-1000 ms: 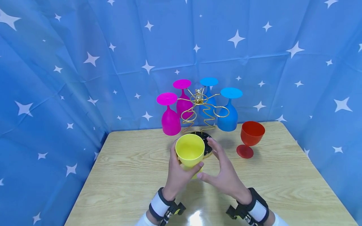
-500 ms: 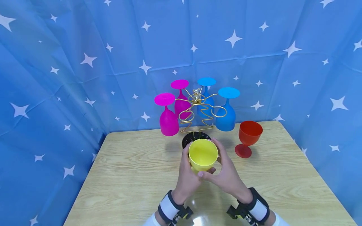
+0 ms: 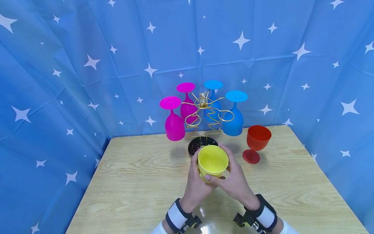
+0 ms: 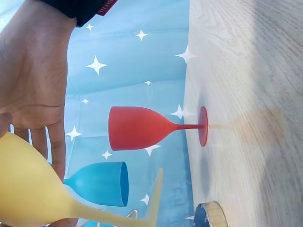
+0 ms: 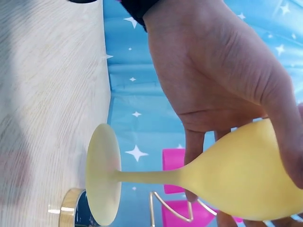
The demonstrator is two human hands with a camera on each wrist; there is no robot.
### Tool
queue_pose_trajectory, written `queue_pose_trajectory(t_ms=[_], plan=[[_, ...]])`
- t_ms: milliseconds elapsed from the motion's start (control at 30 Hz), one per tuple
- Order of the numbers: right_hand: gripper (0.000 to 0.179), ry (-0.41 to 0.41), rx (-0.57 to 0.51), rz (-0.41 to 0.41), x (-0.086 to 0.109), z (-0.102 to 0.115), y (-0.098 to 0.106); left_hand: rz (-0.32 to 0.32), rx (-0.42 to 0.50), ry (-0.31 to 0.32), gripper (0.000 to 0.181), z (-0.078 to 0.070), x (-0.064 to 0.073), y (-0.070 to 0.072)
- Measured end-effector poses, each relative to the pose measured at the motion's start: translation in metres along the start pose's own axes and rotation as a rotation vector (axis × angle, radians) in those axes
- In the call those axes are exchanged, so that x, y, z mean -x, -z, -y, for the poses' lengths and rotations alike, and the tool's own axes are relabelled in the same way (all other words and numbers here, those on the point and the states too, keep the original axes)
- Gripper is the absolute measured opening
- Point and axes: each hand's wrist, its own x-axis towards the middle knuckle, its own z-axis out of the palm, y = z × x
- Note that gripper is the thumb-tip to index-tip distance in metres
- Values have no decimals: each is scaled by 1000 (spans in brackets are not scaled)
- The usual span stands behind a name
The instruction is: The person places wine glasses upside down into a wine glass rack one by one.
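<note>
An upright yellow goblet (image 3: 213,161) is held off the table between both hands, its opening facing up. My left hand (image 3: 196,187) grips the bowl from the left. My right hand (image 3: 237,182) holds it from the right, thumb across the near side and fingers on the far side. In the head view the hands hide the stem and foot. Both show in the right wrist view, where the goblet (image 5: 236,175) ends in a round foot. Just behind the goblet is the dark base (image 3: 195,144) of a gold wire rack (image 3: 191,121).
Two magenta goblets (image 3: 175,126) hang upside down on the rack's left, two blue goblets (image 3: 233,122) on its right. A red goblet (image 3: 258,138) stands upright on the wooden table (image 3: 131,182) at the right. A blue star-patterned curtain (image 3: 131,48) encloses the back and sides.
The yellow goblet has moved right and slightly nearer, carried by my left hand. My right hand, open beside it a second ago, now holds it too.
</note>
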Motion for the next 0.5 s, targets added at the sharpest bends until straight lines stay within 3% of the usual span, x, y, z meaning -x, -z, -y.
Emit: queue_pose_trajectory(t_ms=[267,367,500], plan=[[96,-18,-8,17,-1,-3,1,18,-52,-22,103,2,-2,2],[98,-1,7,41,-2,-5,3,23,-135,-79,103,4,-4,6],[103,40,72,56,-2,-6,6,22,-314,-194,103,4,-7,15]])
